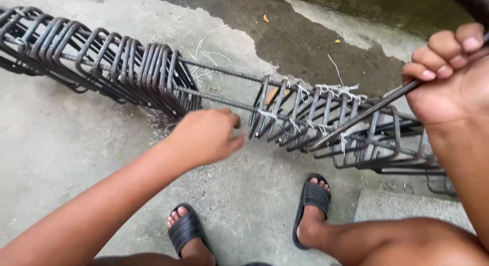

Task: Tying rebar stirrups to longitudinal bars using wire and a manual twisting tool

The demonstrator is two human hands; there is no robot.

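Note:
A cage of steel bars lies across the concrete floor [76, 143], with long rebars [224, 72] running through many square stirrups. My left hand [206, 134] reaches to the lower long bar beside a tied stirrup [265, 110], fingers curled near a knot of white tie wire [267, 114]; whether it grips anything is hidden. My right hand [451, 67] at the upper right is closed around a thin dark metal rod [367, 112] that slants down into the tied stirrups.
A dense bunch of untied stirrups [102, 62] sits on the bars at the left. Loose wire strands [204, 47] lie on the floor behind. My feet in black sandals [186, 230] [311, 197] stand below the cage. A damp dark patch [305, 36] spreads behind.

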